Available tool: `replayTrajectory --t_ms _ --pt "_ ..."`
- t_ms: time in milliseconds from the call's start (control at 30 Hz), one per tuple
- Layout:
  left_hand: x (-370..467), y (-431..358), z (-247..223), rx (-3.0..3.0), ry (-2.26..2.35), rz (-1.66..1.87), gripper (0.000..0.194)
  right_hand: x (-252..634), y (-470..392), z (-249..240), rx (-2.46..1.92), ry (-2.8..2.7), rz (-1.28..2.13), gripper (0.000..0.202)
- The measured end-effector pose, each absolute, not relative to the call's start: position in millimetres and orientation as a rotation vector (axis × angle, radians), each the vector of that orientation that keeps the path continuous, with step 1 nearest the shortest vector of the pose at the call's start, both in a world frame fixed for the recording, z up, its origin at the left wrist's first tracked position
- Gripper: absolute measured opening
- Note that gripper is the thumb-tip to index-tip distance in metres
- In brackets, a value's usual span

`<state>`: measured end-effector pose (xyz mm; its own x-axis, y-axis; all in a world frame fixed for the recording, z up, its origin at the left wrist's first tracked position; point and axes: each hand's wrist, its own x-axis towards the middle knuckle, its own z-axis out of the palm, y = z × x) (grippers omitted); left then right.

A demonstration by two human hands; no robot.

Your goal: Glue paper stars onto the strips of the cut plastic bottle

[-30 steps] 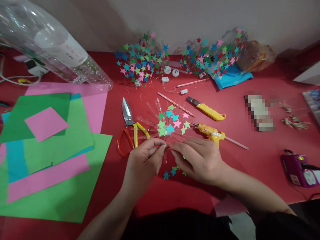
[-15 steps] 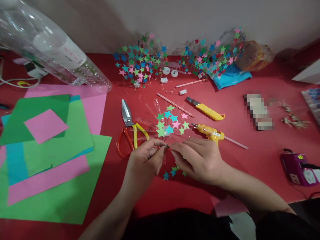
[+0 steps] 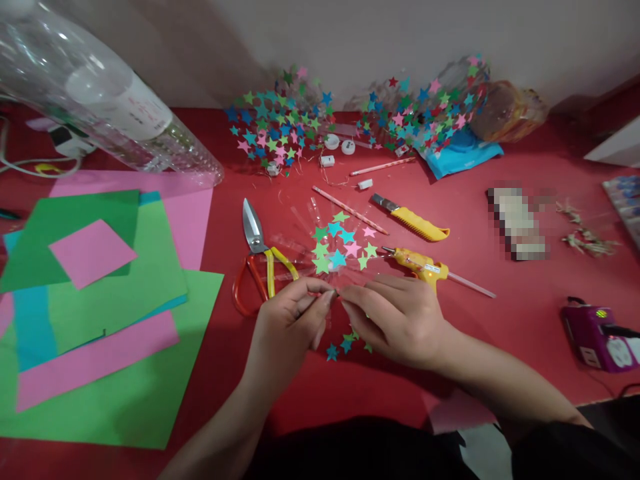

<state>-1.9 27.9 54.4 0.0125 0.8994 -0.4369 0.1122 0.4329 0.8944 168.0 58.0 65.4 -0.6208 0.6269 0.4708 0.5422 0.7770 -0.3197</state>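
My left hand (image 3: 295, 313) and my right hand (image 3: 405, 323) meet above the red table, fingertips pinched on a tiny dark green piece (image 3: 337, 294), mostly hidden by the fingers. Just beyond them lies a spray of clear plastic strips (image 3: 287, 248) bearing green, blue and pink paper stars (image 3: 339, 257). Several loose stars (image 3: 346, 346) lie below my right hand, partly covered by it. Scissors (image 3: 255, 233) with red and yellow handles lie beyond my left hand. Past my right hand are a yellow glue gun (image 3: 415, 261) and a yellow utility knife (image 3: 420, 223).
Coloured paper sheets (image 3: 195, 347) overlap at left, below a large clear plastic bottle (image 3: 120, 100). Two star bunches (image 3: 280, 127) stand by the wall. Two striped sticks (image 3: 350, 209), a blue packet (image 3: 465, 152) and a purple power box (image 3: 595, 337) also lie around.
Both hands keep the same pinch in almost the same place. The small green piece has turned slightly between the fingertips; nothing else has visibly moved.
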Motion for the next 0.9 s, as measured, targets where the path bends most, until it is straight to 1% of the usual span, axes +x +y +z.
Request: replayTrajectory --t_ms 233,533,767,900 --pt "-1.3 23.4 54.4 0.919 1.498 0.843 0.014 168.0 57.8 65.0 -0.860 -2.387 0.216 0.019" --pt "1.9 28.1 54.5 0.894 1.395 0.806 0.012 168.2 58.3 64.9 -0.854 -2.378 0.213 0.016" --pt "-0.2 26.0 58.1 0.876 1.481 0.799 0.010 168.0 59.1 65.5 -0.876 -2.385 0.198 0.020" --pt "0.0 27.6 60.6 0.866 1.458 0.803 0.011 169.6 58.7 66.8 -0.876 -2.387 0.188 0.017"
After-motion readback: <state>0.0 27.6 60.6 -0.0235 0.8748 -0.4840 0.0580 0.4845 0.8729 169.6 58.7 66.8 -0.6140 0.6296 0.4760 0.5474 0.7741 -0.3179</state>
